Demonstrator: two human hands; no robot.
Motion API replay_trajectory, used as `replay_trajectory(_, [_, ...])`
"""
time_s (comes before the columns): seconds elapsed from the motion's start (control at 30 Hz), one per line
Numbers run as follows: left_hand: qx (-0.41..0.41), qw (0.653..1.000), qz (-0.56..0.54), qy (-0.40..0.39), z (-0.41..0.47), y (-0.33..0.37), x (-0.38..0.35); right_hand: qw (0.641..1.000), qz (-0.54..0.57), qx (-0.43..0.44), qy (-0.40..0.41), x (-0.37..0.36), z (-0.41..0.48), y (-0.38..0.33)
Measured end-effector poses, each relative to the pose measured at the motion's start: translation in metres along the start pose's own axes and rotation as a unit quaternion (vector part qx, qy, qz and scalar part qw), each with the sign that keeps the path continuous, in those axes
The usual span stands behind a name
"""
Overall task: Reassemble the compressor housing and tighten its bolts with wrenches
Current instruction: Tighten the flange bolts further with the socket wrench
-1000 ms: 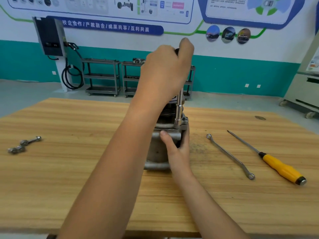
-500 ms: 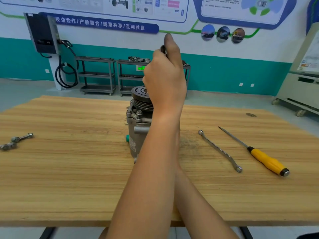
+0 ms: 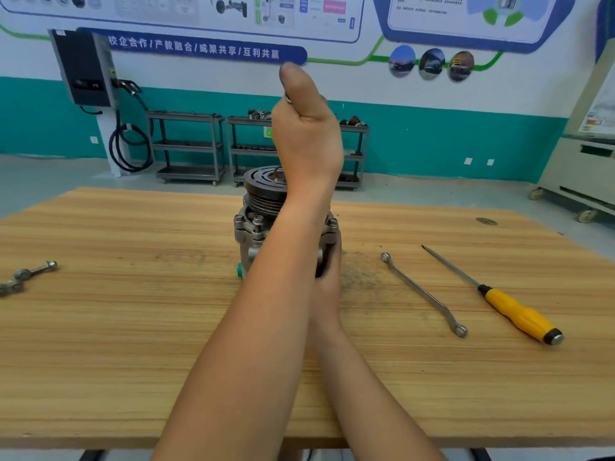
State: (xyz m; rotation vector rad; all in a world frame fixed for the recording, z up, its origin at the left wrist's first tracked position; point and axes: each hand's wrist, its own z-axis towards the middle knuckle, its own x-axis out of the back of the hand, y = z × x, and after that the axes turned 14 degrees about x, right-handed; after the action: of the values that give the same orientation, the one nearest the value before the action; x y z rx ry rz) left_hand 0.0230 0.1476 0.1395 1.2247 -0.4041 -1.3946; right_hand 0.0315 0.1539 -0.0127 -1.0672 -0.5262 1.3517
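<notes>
While two loose bolts (image 3: 35, 270) lie far left, the compressor (image 3: 258, 227), judged heavy, rigid and best gripped by its casing, stands upright mid-way on the surface (image 3: 116, 344), well clear of edges. A wrench (image 3: 288, 100) is clenched in the left hand (image 3: 306, 141); the right hand (image 3: 327, 281) touches the casing, closure undeterminable. Open room is noted before a spare wrench (image 3: 422, 292).

L hand (image 3: 306, 141) has rolled round since 1 s ago. Then its back faced the cam, fingers wrapped over the wrench top. Now the thumb sticks straight up, upper centre of frame. Wrench (image 3: 288, 99) shaft, earlier plain down the R side of the compressor housing (image 3: 253, 234), is now hidden behind hand & forearm. Only a bit of ring end shows by the thumb. Pulley (image 3: 263, 184) has come into view left of the forearm. R hand (image 3: 327, 284), earlier w/ fingers across the housing front, now holds its R side, mostly covered.
</notes>
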Motion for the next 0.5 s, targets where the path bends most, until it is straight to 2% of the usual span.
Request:
replay_trajectory(0.2, [0.129,0.978,-0.063,-0.154,0.020,0.000,0.012,1.000,0.001,0.005,-0.024,0.001,0.001,0.002])
replay_trajectory(0.33, [0.165,0.949,-0.092,-0.252,0.029,0.000,0.021,1.000,0.000,0.003,-0.022,0.001,0.002,0.003])
replay_trajectory(0.43, [0.181,0.943,-0.063,-0.270,0.029,0.000,0.018,1.000,-0.006,-0.006,-0.029,0.003,0.001,0.003])
replay_trajectory(0.5, [0.176,0.951,-0.032,-0.254,0.026,0.001,0.016,0.999,-0.007,-0.003,-0.037,0.005,0.001,0.000])
